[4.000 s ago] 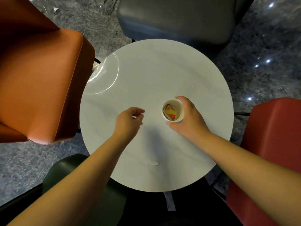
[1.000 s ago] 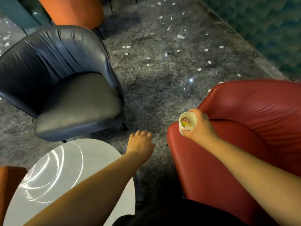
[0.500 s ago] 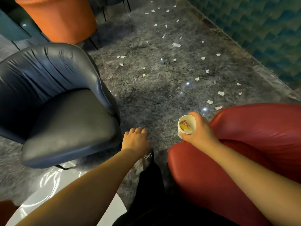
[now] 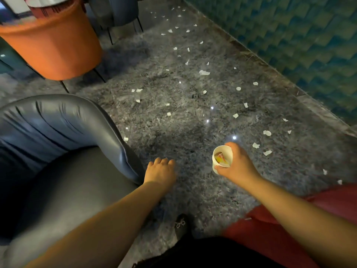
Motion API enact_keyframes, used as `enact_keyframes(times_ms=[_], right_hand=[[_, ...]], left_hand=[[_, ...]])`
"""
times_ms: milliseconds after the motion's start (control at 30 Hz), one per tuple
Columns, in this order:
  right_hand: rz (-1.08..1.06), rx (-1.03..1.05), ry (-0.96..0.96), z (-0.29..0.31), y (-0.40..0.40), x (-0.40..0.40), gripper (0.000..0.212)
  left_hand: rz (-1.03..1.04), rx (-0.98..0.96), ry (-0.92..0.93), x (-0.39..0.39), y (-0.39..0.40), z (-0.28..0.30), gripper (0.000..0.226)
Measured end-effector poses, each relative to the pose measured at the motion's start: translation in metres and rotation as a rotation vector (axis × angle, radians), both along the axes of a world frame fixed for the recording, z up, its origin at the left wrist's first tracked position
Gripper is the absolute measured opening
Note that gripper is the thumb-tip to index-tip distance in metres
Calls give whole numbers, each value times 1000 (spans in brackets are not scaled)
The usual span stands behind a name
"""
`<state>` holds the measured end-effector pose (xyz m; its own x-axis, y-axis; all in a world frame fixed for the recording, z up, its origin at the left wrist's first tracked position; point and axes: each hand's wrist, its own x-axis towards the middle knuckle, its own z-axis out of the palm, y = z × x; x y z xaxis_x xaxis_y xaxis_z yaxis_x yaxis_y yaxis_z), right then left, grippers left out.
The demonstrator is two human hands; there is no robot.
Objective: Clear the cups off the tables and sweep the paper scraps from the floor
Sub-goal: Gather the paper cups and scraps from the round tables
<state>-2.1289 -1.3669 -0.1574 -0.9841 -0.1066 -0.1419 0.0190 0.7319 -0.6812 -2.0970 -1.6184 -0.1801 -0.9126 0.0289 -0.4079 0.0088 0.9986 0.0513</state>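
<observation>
Right of centre, my right hand (image 4: 238,167) grips the white paper cup (image 4: 222,158), wrappers inside; left hand (image 4: 160,174) loose, holding nothing. White paper scraps (image 4: 204,72) litter the grey floor (image 4: 173,122), unswept.

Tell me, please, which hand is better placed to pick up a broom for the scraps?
Left, probably. The left hand hangs free, while the right hand grips the cup.

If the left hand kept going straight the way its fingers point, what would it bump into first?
Probably nothing at hand height: the left hand points forward over bare floor. The nearest thing ahead is a paper scrap on the floor, though depth is unclear.
</observation>
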Motion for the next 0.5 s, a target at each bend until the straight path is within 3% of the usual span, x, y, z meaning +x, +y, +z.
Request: enact_keyframes(times_ms=[500], right_hand=[[101,-4,9,27,-125,-170,79]], left_hand=[[147,16,115,-144,-117,24,46]])
